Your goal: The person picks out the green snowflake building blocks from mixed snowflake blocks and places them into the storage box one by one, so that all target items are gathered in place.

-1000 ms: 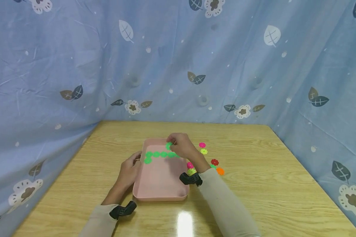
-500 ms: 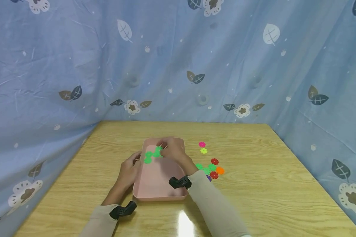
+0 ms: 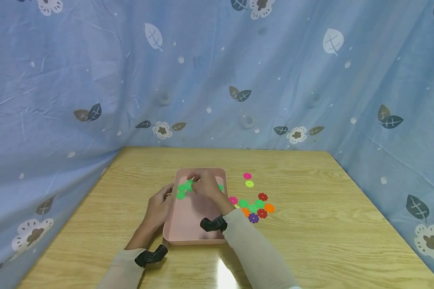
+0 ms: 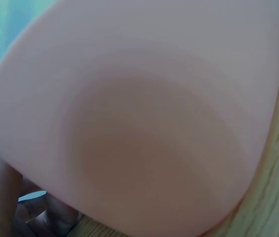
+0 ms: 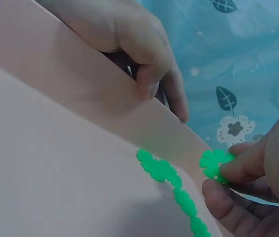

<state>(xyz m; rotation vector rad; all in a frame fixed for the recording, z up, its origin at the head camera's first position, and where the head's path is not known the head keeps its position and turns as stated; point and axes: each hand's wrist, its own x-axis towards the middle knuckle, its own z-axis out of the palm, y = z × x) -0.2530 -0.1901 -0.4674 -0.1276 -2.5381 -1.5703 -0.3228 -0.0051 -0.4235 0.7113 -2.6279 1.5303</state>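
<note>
Inside a shallow pink tray (image 3: 188, 222) lie green flower-shaped plastic discs (image 5: 161, 170), arranged in a bent row near the far end. Over that row my right hand (image 3: 207, 186) pinches one more green disc (image 5: 211, 163) between thumb and fingertips, close to the far-left corner. My left hand (image 3: 160, 206) grips the tray's left side; the right wrist view shows its thumb over the rim. Much of the row is hidden behind the right hand in the head view. The tray's outer wall (image 4: 149, 123) fills the left wrist view.
Right of the tray on the wooden table (image 3: 329, 208) is a loose cluster of flower discs, including a purple disc (image 3: 254, 218) and an orange disc (image 3: 269, 208). Farther back lie a pink disc (image 3: 247, 176) and a yellow disc (image 3: 249, 184). A blue patterned curtain (image 3: 202, 80) hangs behind.
My right hand has moved left across the tray, from the far right part to the left end of the green row, with the green disc. The left hand stays at the rim.
</note>
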